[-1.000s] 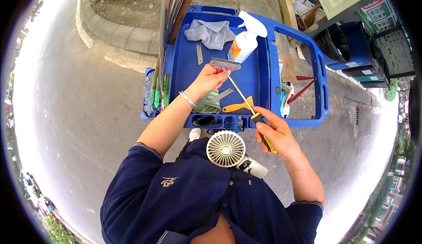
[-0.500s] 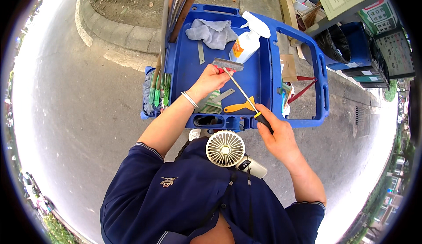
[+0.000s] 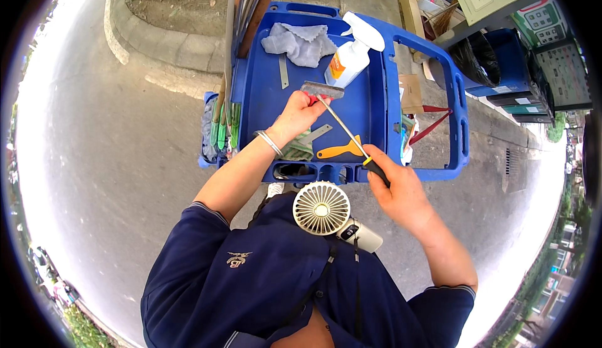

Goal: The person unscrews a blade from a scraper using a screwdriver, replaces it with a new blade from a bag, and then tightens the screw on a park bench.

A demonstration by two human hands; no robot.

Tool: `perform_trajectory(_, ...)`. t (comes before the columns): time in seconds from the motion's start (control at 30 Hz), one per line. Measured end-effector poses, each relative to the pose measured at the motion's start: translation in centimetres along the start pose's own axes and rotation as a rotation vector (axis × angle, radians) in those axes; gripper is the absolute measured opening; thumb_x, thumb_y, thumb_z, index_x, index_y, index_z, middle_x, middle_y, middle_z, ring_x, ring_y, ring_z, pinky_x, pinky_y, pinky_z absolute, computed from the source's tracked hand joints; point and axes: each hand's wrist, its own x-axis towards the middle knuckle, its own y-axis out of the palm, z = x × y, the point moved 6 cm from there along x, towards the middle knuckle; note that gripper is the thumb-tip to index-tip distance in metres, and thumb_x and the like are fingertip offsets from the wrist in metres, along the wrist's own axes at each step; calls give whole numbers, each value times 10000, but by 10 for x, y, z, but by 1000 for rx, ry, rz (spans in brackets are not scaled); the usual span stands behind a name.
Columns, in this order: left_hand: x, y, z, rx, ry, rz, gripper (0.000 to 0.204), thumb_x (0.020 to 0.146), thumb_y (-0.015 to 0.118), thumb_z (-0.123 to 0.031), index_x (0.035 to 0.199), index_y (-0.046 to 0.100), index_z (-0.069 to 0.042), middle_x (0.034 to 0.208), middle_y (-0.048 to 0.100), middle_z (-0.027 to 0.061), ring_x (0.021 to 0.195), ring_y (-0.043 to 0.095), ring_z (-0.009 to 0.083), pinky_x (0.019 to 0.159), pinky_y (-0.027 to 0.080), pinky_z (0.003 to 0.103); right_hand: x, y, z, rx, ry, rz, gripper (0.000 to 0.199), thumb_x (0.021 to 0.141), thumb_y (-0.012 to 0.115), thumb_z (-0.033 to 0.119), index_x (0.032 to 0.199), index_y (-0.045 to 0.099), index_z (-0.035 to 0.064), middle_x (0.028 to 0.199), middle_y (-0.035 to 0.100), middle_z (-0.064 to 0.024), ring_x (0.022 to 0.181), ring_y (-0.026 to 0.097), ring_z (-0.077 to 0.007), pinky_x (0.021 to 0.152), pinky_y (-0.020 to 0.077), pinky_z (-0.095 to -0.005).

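Observation:
Over the blue cart tray (image 3: 263,97), my left hand (image 3: 297,117) is closed on a scraper (image 3: 323,89) with a broad grey metal head and a red part at my fingers. In my right hand (image 3: 401,191) is a screwdriver (image 3: 378,171) with a black and yellow handle. Its long shaft slants up to the left, and the tip meets the scraper head near my left fingers; the exact contact point is too small to tell. Beneath my hands lie a yellow-handled putty knife (image 3: 342,150), a loose metal blade (image 3: 315,134) and a striped green cloth (image 3: 297,150).
At the tray's far side are a grey rag (image 3: 300,44), another flat blade (image 3: 284,72) and a white spray bottle (image 3: 352,56). Long poles (image 3: 254,15) rise at the left corner. A portable fan (image 3: 321,208) hangs at my chest. Bins (image 3: 501,66) stand at the right.
Both hands keep their holds, with the screwdriver still against the scraper. My right elbow has swung slightly outward, and the cart sits a little farther left and up in view.

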Motion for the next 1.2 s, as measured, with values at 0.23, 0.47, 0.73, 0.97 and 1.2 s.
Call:
perform_trajectory(0.23,-1,-11,-4,-50,36,-75,293,941,625,-202,686,596,-61,541,435,-78,474,336,21,416,237,234,13,16,3,234,11,37,451,881,557,130,1323,492,69,827,670,-185,751,656,-362,685,513,-443)
perform_trajectory(0.47,4,-19,4,-29,35,-107,260,946,614,-207,730,601,-62,550,436,-79,469,343,22,417,239,233,21,14,17,-488,-59,25,553,884,555,116,1414,398,101,766,633,-172,660,642,-355,658,534,-421)
perform_trajectory(0.73,5,-19,7,-64,-27,-55,239,945,612,-199,742,590,-74,557,447,-69,470,359,32,429,250,228,20,31,4,-856,-106,-48,516,909,554,166,1401,406,119,725,590,-154,582,616,-351,564,516,-446)
perform_trajectory(0.97,3,-13,-7,-341,-29,156,199,916,611,-150,753,575,-44,614,513,3,516,456,93,497,354,247,11,30,-22,161,-97,-66,450,919,558,96,1348,426,113,754,608,-121,617,621,-290,582,502,-380)
perform_trajectory(1.2,2,-16,-20,-634,22,340,198,852,547,-156,956,596,6,772,554,58,749,559,189,723,501,359,-27,30,-44,984,66,-67,482,894,525,-5,1363,423,30,922,551,-108,618,572,-162,502,463,-275)
